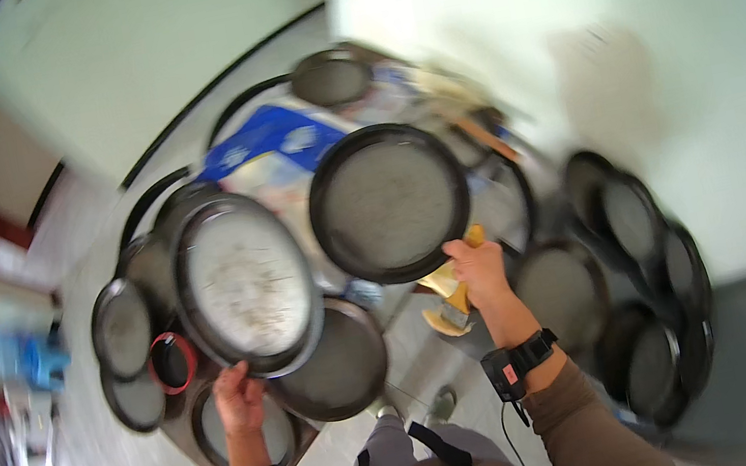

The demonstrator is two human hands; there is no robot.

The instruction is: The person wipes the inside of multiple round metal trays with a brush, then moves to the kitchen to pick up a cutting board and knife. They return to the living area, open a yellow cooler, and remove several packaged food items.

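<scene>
My left hand (241, 398) grips the near rim of a round metal pan (251, 284), which is raised and tilted. Its bright inner face carries dark specks. Further right, my right hand (481, 270) pinches the rim of a dark round pan (389, 204). A paintbrush (457, 299) with a yellow handle is also held in that hand, its pale bristles pointing down towards me. Below the left pan lies another dark round pan (348, 365), partly covered by it. Motion blur softens the details.
Several round pans (123, 329) surround a red ring-shaped item (173, 363) on the left. More pans (629, 218) are stacked at right by the wall. A blue printed plastic bag (274, 138) and another pan (331, 79) lie at the back. Cables hang from both wrist devices.
</scene>
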